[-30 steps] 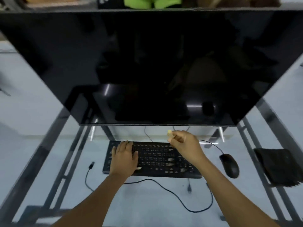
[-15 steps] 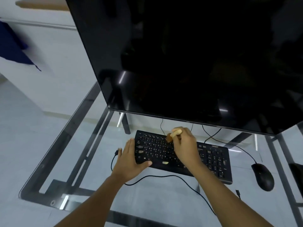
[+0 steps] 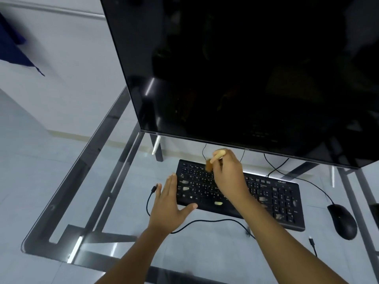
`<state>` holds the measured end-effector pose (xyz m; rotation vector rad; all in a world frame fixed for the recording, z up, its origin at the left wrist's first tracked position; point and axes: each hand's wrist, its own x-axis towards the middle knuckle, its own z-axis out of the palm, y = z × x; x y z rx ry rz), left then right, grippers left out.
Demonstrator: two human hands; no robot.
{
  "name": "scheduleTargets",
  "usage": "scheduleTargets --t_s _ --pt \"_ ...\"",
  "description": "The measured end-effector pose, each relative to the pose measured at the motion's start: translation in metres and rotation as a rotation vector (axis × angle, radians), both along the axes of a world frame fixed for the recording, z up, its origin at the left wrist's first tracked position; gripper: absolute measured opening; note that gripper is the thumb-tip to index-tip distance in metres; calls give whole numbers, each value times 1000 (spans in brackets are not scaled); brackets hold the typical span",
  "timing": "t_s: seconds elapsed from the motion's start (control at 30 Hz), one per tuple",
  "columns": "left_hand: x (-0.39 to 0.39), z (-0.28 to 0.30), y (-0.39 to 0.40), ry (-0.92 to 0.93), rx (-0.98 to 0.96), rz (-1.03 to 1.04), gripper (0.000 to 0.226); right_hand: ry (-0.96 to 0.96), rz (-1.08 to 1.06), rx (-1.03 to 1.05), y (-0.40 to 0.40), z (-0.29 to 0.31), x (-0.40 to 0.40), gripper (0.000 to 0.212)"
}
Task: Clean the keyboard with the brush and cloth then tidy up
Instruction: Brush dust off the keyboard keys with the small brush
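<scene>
A black keyboard (image 3: 274,198) lies on the glass desk (image 3: 114,201), under the monitor's lower edge. My right hand (image 3: 229,177) hovers over the keyboard's upper left keys, shut on a small brush (image 3: 214,159) with a pale wooden handle and brown bristles that touch the top key rows. My left hand (image 3: 170,203) lies flat with fingers spread against the keyboard's left end, thumb on its front edge. The cloth is out of view.
A large dark monitor (image 3: 246,68) fills the upper frame. A black mouse (image 3: 342,221) sits right of the keyboard. A loose black cable (image 3: 150,198) curls by my left hand and runs along the desk front. The desk's left edge is near.
My view has swung left, so the keyboard and mouse sit further right. My left hand slid from the keys to the keyboard's left end. The brush came down onto the upper left keys.
</scene>
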<state>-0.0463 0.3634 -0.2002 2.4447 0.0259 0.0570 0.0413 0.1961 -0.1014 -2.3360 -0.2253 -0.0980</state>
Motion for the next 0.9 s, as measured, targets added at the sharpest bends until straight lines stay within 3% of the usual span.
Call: scheduleTargets --t_s 0.13,0.27,0.37,0.47,0.53,0.6,0.7,0.83,0.9 --pt "-2 -2 0 -11 15 -2 103 99 91 -18 9 1 4 10" --pt "0 1 1 -8 -24 8 102 36 5 83 16 2 9 13" --pt "1 3 1 -4 -39 11 101 107 103 11 23 3 9 11" --pt "3 2 4 33 -89 21 96 -4 15 57 30 6 10 9" --pt "6 3 6 59 -122 13 91 57 33 101 32 7 12 10" --pt "8 2 8 72 -128 9 90 144 137 9 37 6 12 10" --pt "8 1 11 85 -132 4 89 55 32 25 38 4 12 11" --pt "8 6 10 79 -142 -2 86 216 94 48 33 5 8 10" --pt "7 7 10 95 -148 -6 87 151 32 16 27 6 5 12"
